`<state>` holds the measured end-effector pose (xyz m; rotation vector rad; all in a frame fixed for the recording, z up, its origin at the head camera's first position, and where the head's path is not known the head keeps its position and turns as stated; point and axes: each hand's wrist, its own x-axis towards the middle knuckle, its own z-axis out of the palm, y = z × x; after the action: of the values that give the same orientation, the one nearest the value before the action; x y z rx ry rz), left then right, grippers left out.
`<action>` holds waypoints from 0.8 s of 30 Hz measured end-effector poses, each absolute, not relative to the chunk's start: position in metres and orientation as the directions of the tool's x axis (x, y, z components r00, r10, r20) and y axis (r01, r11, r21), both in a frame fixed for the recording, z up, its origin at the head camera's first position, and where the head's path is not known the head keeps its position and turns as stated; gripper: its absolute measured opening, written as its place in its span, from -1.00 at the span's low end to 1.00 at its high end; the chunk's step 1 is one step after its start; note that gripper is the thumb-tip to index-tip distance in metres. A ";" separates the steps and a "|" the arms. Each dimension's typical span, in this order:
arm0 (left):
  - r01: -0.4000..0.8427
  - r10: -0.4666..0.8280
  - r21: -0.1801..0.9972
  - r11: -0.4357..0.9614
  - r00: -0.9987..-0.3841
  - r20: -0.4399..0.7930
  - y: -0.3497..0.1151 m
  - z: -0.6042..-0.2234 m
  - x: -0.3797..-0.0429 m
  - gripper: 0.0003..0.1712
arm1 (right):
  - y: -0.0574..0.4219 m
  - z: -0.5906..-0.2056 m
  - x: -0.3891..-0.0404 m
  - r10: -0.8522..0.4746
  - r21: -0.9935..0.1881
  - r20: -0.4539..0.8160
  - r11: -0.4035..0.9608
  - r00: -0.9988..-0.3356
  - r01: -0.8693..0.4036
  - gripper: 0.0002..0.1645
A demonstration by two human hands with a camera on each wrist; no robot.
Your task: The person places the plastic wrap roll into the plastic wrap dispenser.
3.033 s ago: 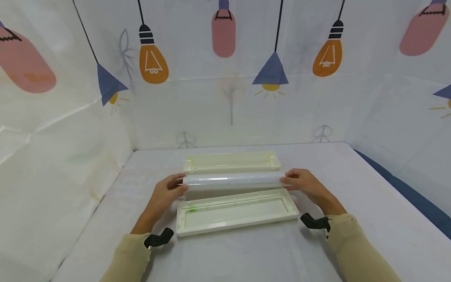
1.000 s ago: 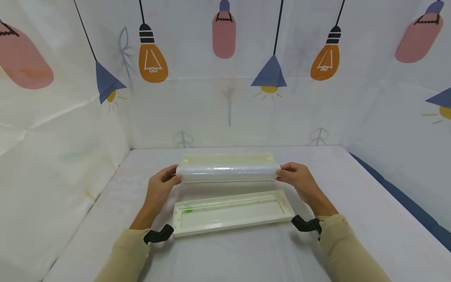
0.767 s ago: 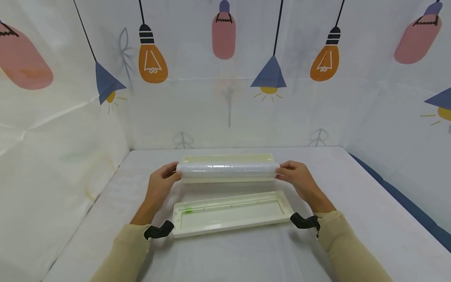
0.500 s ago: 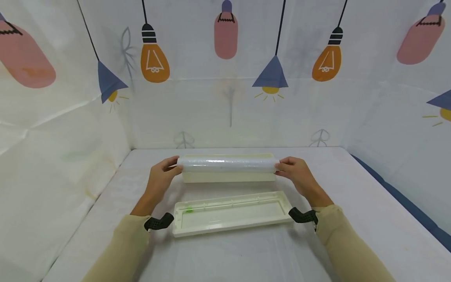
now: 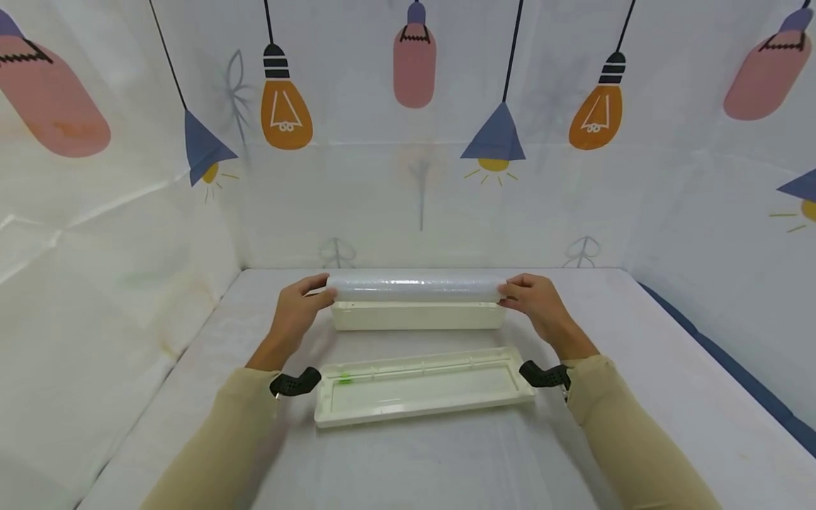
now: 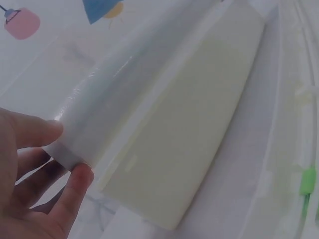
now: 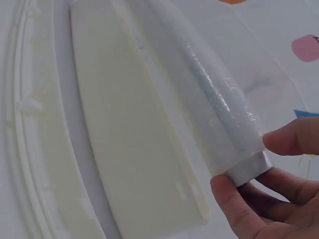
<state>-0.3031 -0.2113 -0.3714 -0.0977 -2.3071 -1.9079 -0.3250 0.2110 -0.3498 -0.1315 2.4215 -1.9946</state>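
Note:
A roll of cling film [image 5: 417,287] is held level between the two hands and overlaps the upper part of a long cream box [image 5: 418,316] in the head view. My left hand [image 5: 297,309] pinches the roll's left end; the left wrist view shows the thumb and fingertips around its core. On the opposite end, my right hand [image 5: 539,304] grips the roll, with the white core [image 7: 249,169] poking out between thumb and fingers. The roll hides the box's inside. Nearer to me lies a cream lid [image 5: 423,393], inner side up, with a small green slider [image 6: 308,181] on its track.
White cloth [image 5: 414,467] covers the table. Printed white sheets [image 5: 421,191] hang at the back and sides. A black wrist camera [image 5: 296,382] on the left sleeve and another [image 5: 543,374] on the right sit near the lid's ends.
Both hands have carried the cling film roll away from me, from between the box and the lid to over the box. The lid lies where it was.

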 end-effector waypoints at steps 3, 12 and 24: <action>0.118 -0.040 0.973 0.198 -0.991 0.129 -0.210 -0.371 -0.307 -0.36 | 0.212 -0.351 -0.327 -0.059 -0.981 0.049 0.186 -0.997 -0.060 -0.70; 0.086 -0.043 0.978 0.192 -0.995 0.095 -0.210 -0.369 -0.321 -0.41 | 0.211 -0.352 -0.334 -0.043 -0.978 0.044 0.203 -0.998 -0.051 -0.61; 0.058 -0.070 0.988 0.144 -0.995 0.068 -0.203 -0.366 -0.326 -0.46 | 0.210 -0.351 -0.338 -0.006 -0.985 0.014 0.169 -1.000 -0.015 -0.71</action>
<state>-0.3261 -0.2035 -0.3660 0.0123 -2.3002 -1.9936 -0.3385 0.2103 -0.3509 -0.0219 2.4069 -2.0290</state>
